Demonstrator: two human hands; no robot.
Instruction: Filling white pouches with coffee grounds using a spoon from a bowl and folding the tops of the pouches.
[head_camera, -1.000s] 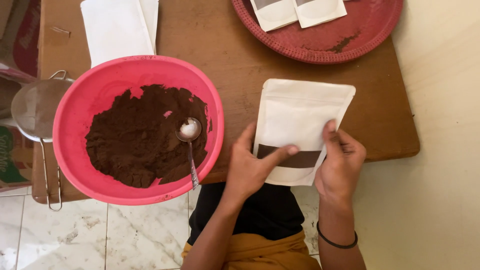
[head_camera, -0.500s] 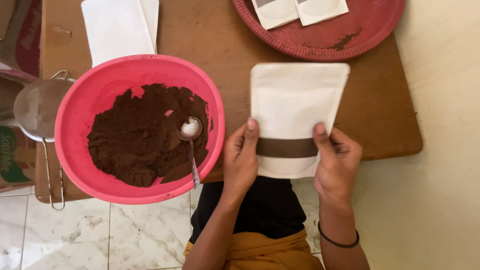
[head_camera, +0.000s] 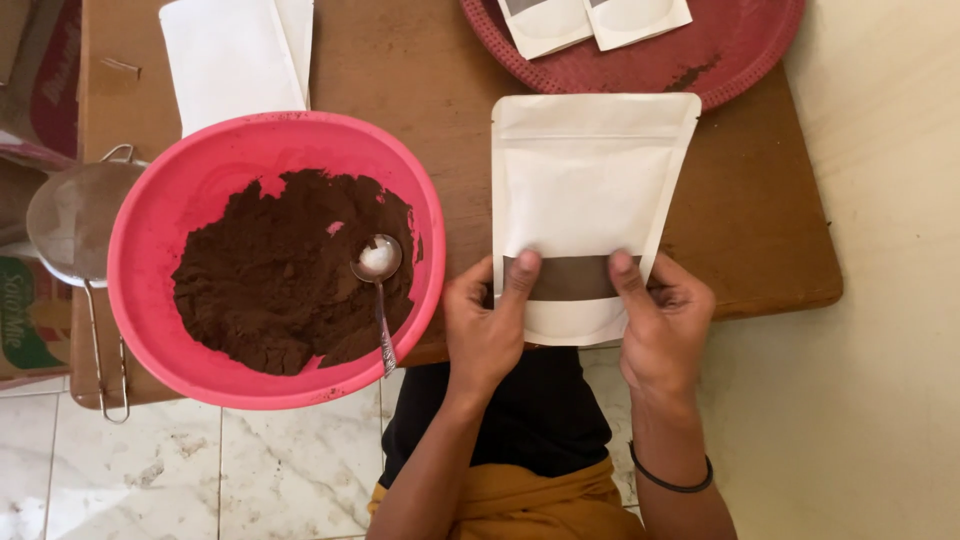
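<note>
Wooden board (head_camera: 420, 70) over pale floor tiles. Both my left hand (head_camera: 487, 325) and right hand (head_camera: 662, 322) grasp the white stand-up pouch (head_camera: 590, 190) by its lower corners, thumbs on its brown window, holding it flat over the board beside the pink bowl (head_camera: 200, 180) of dark powder. Judged step: squaring a filled pouch; the next move calls for closing its top. Since the earlier frames, the pouch has straightened.

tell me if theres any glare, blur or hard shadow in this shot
Head view: soft, even light and sharp focus throughout. The only glare is a bright spot on the spoon bowl. Faint soft shadows lie under the pouch and pink bowl. The left hand and right hand show no motion blur.
</note>
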